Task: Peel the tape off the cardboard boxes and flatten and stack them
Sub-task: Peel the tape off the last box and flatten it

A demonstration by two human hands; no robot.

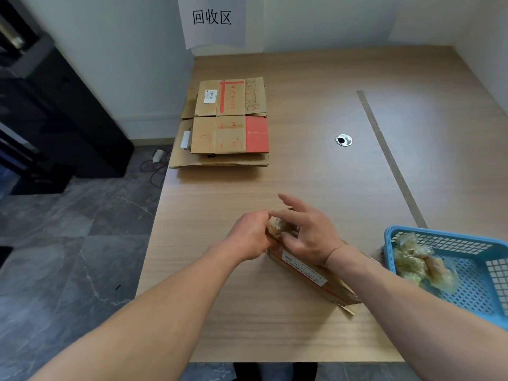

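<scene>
Left hand (247,237) grips the far-left end of the box (316,276), my right hand (310,235) pinches the bunched tape (277,226) there; long axis runs near-right.

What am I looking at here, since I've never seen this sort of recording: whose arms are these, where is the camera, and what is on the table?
There is no machine here. There is a single picture, taken by a camera worn on a person's head and looking down at their own bare arms. The left hand and right hand meet at the far end of a flattened cardboard box lying on the wooden table. Both hands pinch a crumpled wad of tape there. Farther away sits a stack of flattened boxes. At the right, a blue basket holds more crumpled tape.
</scene>
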